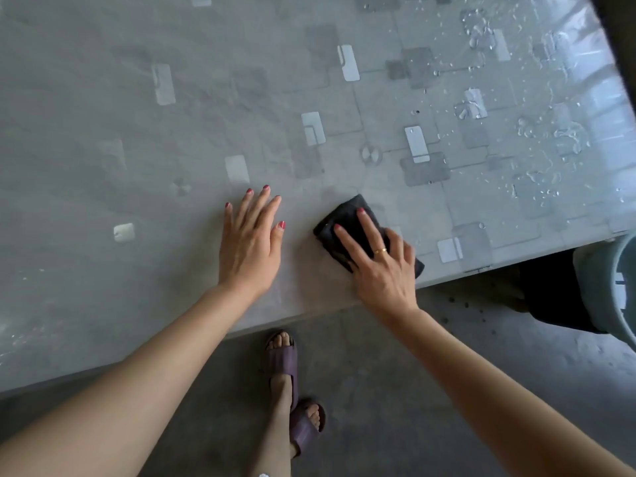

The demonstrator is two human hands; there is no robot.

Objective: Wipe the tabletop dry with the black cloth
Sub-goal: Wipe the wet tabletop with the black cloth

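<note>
A grey tabletop (137, 132) with a pattern of pale and dark rectangles fills most of the view. A folded black cloth (344, 218) lies flat near the table's front edge. My right hand (378, 263) presses down on the cloth with straight, spread fingers and covers its near half. My left hand (249, 242) rests flat on the bare tabletop to the left of the cloth, fingers straight. Water drops (537, 132) lie scattered over the right and far right part of the table.
The table's front edge (309, 315) runs diagonally below my hands. A grey bucket (619, 287) stands at the right beside the table corner, with a dark object (550, 290) under the table. My sandalled feet (285, 390) stand on a grey concrete floor.
</note>
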